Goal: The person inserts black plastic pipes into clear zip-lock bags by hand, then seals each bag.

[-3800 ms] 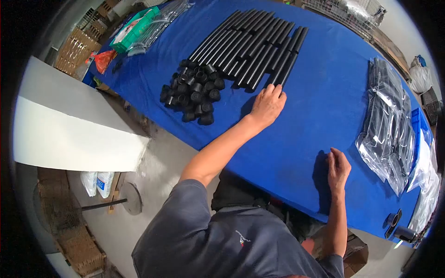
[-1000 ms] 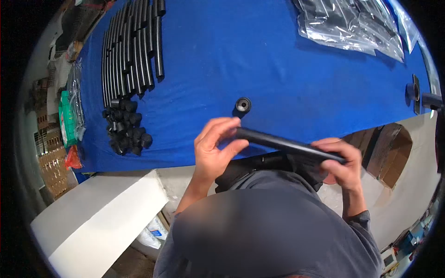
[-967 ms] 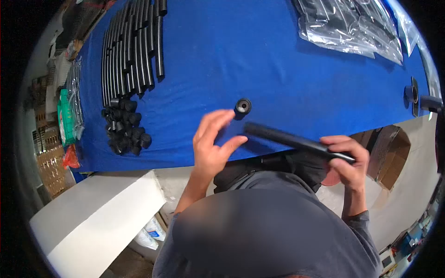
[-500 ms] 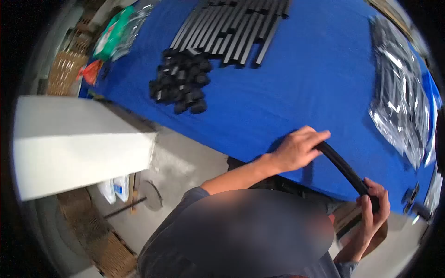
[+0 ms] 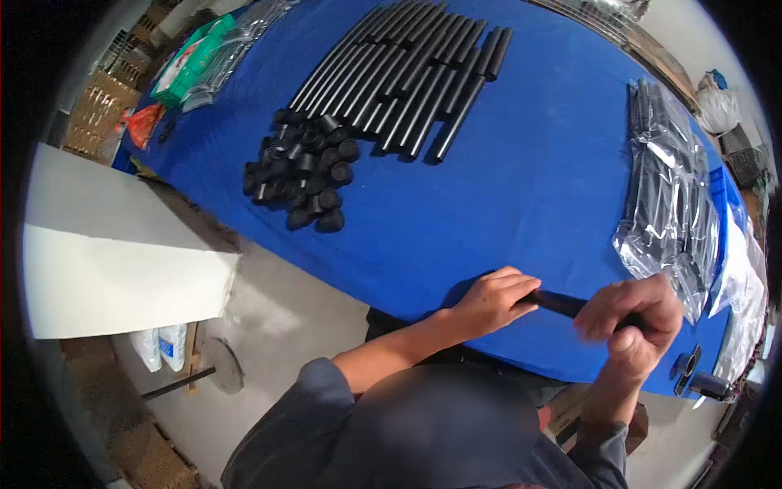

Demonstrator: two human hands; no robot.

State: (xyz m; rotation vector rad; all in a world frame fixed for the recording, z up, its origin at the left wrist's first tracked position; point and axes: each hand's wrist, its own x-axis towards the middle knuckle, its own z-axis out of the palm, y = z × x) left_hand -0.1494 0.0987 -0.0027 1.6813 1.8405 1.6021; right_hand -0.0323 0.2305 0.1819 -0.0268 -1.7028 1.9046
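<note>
A black tube (image 5: 562, 303) lies between my two hands near the front edge of the blue table. My left hand (image 5: 497, 301) is closed round its left end and rests at the cloth. Around the right end, my right hand (image 5: 631, 322) is wrapped, slightly blurred and raised, with the fingers covering that end. Rows of black tubes (image 5: 407, 73) lie on the blue cloth (image 5: 521, 187) at the upper middle. Beside their lower left ends is a pile of short black caps (image 5: 303, 167).
Clear plastic bags of black tubes (image 5: 672, 187) lie at the right. A black tool (image 5: 709, 385) is at the table's right corner. Green packaging (image 5: 195, 59) and an orange bag (image 5: 142, 124) are at the upper left. A white block (image 5: 122, 277) stands left of the table.
The tube has gone from a steep slant to nearly level. My right hand has risen and turned over its end, fingers wrapped round it. The view has shifted, with the table's contents displaced.
</note>
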